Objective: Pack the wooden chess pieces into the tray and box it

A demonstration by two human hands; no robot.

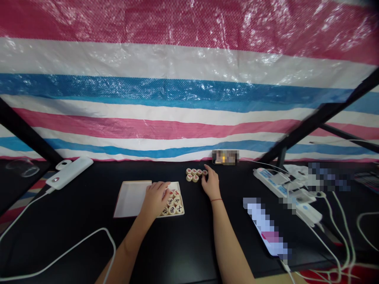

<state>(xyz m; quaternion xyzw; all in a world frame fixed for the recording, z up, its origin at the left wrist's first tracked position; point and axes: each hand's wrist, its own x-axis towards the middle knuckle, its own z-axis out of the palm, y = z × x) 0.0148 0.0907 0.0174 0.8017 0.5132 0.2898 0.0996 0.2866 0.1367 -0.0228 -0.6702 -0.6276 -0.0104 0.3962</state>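
Note:
An open white box (181,205) holds round, cream Chinese chess pieces (172,210) with black and red characters. My left hand (156,197) lies over the box's left part, its fingers bent down among the pieces and close together. Whatever is under those fingertips is hidden. Behind and to the right, a small group of pieces with red characters (194,172) stands on the black table in two rows. At the right end of the far row, my right hand (211,183) has its thumb and forefinger closed about one piece (204,172).
The box's lid (133,199) lies folded open on the left. A blurred phone (225,157) leans at the back, and another phone (266,227) lies on the right. Power strips (287,193) with cables stand at right. A white power bank (69,173) and its cable are at left.

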